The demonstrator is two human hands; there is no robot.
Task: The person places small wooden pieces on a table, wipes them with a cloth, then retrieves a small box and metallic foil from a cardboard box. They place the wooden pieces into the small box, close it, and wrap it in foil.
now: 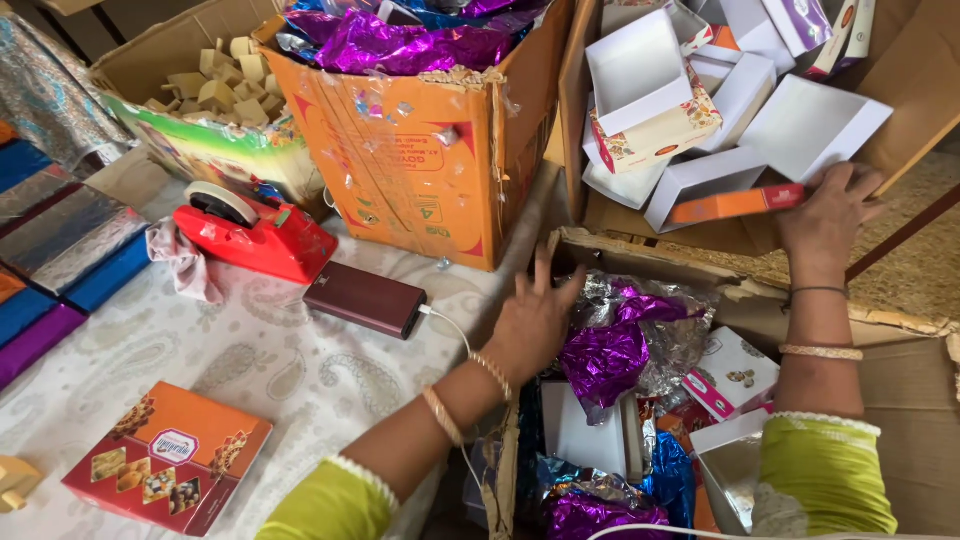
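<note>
My left hand (535, 318) hovers with fingers spread at the edge of a low cardboard box, right beside a purple foil wrapper (605, 358) lying among silver and blue foil. It holds nothing. My right hand (828, 215) reaches forward into a big carton (915, 70) of white open boxes and grips a flat orange box (735, 204) by its right end. Both arms wear lime-green sleeves and bangles.
An orange carton (420, 165) full of purple foil stands at centre. A red tape dispenser (255, 232) and a maroon power bank (365, 299) with a white cable lie on the patterned cloth. An orange printed box (170, 468) sits front left. Coloured fabric blocks (60, 260) line the left.
</note>
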